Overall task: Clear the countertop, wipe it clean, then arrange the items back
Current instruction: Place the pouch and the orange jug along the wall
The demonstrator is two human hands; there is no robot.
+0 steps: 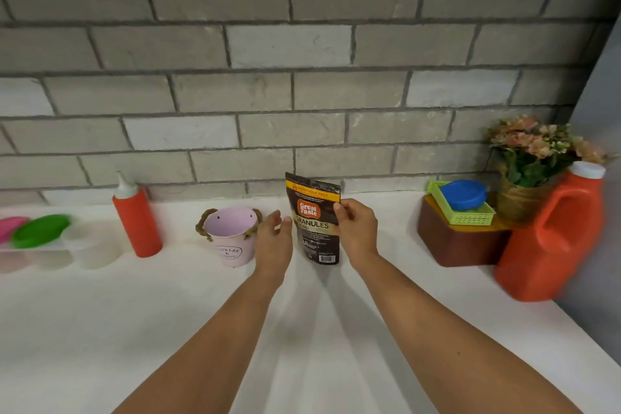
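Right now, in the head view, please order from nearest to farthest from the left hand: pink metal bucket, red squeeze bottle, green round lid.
1. Pink metal bucket, just left of the left hand.
2. Red squeeze bottle, farther left.
3. Green round lid, at the far left edge.

"Great Taste" and "GRANULES" on dark pouch (311,212); seemingly "FLOWERS & GARDEN" on pink bucket (232,245)

Grey brick wall (302,44) is filling the upper half of the view, running full width. Darker mortar lines are showing between bricks, and a few bricks are reading paler than the rest. Plain grey panel (601,94) is standing far right, cutting off the wall's end.
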